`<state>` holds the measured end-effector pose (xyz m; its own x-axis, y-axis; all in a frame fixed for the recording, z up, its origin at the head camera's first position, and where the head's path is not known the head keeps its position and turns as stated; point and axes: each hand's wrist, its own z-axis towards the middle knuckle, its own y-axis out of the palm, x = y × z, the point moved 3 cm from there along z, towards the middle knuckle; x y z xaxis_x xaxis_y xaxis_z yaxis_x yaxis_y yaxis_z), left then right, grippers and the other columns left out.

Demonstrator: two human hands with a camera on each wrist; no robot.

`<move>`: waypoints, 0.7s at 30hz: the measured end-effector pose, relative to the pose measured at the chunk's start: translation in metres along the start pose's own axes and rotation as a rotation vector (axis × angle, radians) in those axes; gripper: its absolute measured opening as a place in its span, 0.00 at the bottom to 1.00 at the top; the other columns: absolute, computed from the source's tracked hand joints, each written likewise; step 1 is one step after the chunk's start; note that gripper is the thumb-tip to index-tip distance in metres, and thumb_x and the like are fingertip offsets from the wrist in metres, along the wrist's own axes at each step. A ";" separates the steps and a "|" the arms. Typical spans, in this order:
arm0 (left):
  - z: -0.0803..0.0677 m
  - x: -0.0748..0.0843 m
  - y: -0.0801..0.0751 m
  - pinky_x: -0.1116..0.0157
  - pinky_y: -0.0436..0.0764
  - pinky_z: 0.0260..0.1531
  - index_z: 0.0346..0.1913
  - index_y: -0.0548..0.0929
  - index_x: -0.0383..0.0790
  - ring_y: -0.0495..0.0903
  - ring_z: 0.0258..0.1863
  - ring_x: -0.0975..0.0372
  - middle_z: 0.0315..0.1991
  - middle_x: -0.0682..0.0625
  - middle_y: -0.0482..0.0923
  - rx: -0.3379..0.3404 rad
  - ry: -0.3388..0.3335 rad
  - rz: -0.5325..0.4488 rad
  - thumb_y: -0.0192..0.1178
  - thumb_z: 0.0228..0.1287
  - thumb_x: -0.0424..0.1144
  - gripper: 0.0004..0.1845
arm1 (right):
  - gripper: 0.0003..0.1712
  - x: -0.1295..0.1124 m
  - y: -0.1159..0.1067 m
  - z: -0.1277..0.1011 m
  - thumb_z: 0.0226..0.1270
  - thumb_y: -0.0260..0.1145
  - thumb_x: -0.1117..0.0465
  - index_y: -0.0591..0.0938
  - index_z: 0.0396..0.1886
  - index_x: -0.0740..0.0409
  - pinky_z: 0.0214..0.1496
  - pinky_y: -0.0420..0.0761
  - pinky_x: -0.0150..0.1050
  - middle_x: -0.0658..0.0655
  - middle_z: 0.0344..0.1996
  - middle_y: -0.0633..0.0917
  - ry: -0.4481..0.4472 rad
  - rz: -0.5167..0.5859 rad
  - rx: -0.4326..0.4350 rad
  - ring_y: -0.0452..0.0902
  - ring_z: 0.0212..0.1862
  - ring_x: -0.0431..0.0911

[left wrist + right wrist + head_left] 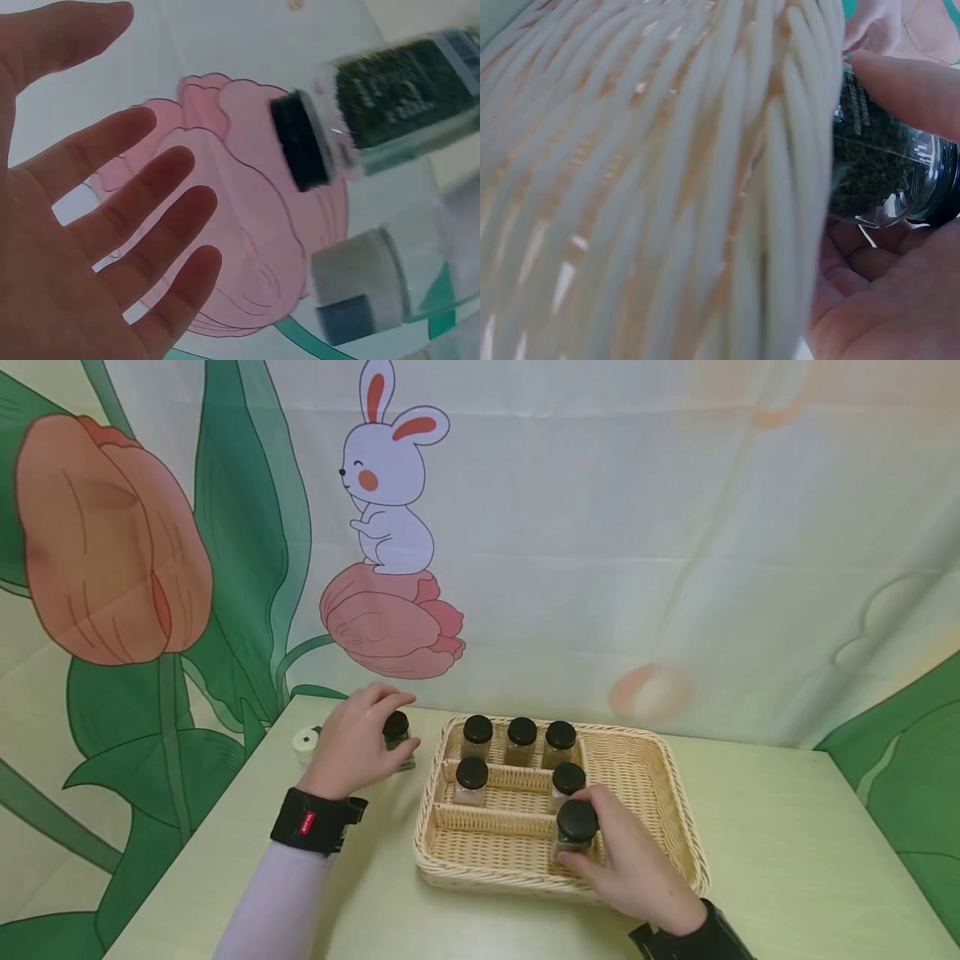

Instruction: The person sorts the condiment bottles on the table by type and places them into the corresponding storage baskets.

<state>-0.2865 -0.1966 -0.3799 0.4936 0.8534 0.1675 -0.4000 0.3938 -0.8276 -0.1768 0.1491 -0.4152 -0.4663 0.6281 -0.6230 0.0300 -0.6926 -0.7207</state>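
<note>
Nearest to the camera, the right hand is seen inside the woven cream wicker basket with dividers. Its grip is curled around a square glass spice jar with a black round lid and dark green herbs, which stands upright in the front compartment, close to the right end of the front divider. In the right wrist view, the thumb and fingers are pressed on the glass just beside the basket wall.

Behind it, five more black-lidded glass jars are already placed in the basket: two in the middle row and three in the back row.

Further to the left, outside the basket, one small black-lidded glass jar is standing on the pale green surface. The left hand is held around it with spread, relaxed fingers; a firm grip is not shown. A small white round container is seen near it.

It is judged that most jars are sorted, and this one jar is left outside.
</note>
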 end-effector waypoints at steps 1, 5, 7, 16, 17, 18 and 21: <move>0.000 -0.002 0.002 0.49 0.83 0.47 0.61 0.85 0.44 0.83 0.51 0.49 0.55 0.46 0.81 -0.007 -0.005 0.014 0.76 0.53 0.52 0.32 | 0.35 0.000 0.001 0.000 0.51 0.83 0.67 0.75 0.58 0.52 0.58 0.83 0.43 0.45 0.54 0.85 0.000 0.001 -0.002 0.82 0.56 0.42; -0.002 -0.010 0.012 0.47 0.83 0.50 0.63 0.83 0.42 0.83 0.52 0.47 0.57 0.44 0.81 -0.042 -0.029 0.028 0.76 0.54 0.50 0.33 | 0.36 0.002 0.002 0.000 0.51 0.84 0.67 0.75 0.57 0.50 0.57 0.83 0.42 0.48 0.55 0.85 0.002 0.004 -0.014 0.82 0.56 0.42; -0.002 -0.012 0.017 0.46 0.83 0.53 0.64 0.82 0.41 0.82 0.55 0.46 0.59 0.42 0.80 -0.056 -0.039 0.023 0.77 0.54 0.49 0.34 | 0.35 0.002 0.003 0.000 0.50 0.84 0.66 0.76 0.57 0.51 0.56 0.82 0.41 0.49 0.55 0.85 0.002 0.005 -0.018 0.82 0.56 0.43; -0.006 -0.019 0.033 0.41 0.80 0.57 0.65 0.81 0.39 0.81 0.60 0.42 0.61 0.39 0.81 -0.099 -0.072 0.106 0.78 0.53 0.49 0.36 | 0.35 0.005 0.004 0.000 0.51 0.83 0.66 0.76 0.58 0.54 0.61 0.83 0.45 0.52 0.61 0.84 0.008 0.012 -0.047 0.81 0.62 0.48; -0.006 -0.020 0.034 0.41 0.79 0.59 0.65 0.80 0.39 0.81 0.60 0.42 0.62 0.39 0.80 -0.104 -0.071 0.111 0.78 0.53 0.49 0.36 | 0.35 0.005 0.004 0.000 0.51 0.84 0.66 0.76 0.58 0.55 0.62 0.83 0.46 0.53 0.62 0.84 0.009 0.015 -0.048 0.81 0.63 0.49; -0.007 -0.021 0.036 0.40 0.78 0.60 0.65 0.80 0.39 0.80 0.61 0.41 0.63 0.38 0.80 -0.113 -0.073 0.115 0.78 0.53 0.49 0.37 | 0.35 0.005 0.004 -0.001 0.50 0.84 0.66 0.76 0.58 0.55 0.62 0.82 0.47 0.53 0.62 0.84 0.013 0.016 -0.050 0.81 0.64 0.50; -0.007 -0.023 0.040 0.39 0.73 0.66 0.66 0.79 0.39 0.80 0.62 0.41 0.65 0.38 0.78 -0.127 -0.076 0.130 0.78 0.53 0.50 0.38 | 0.36 0.006 0.005 -0.001 0.50 0.84 0.66 0.76 0.58 0.55 0.63 0.82 0.49 0.54 0.63 0.84 0.012 0.010 -0.055 0.81 0.64 0.51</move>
<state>-0.3086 -0.2029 -0.4206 0.3821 0.9197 0.0906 -0.3540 0.2362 -0.9049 -0.1790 0.1497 -0.4232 -0.4547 0.6256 -0.6339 0.0833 -0.6788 -0.7296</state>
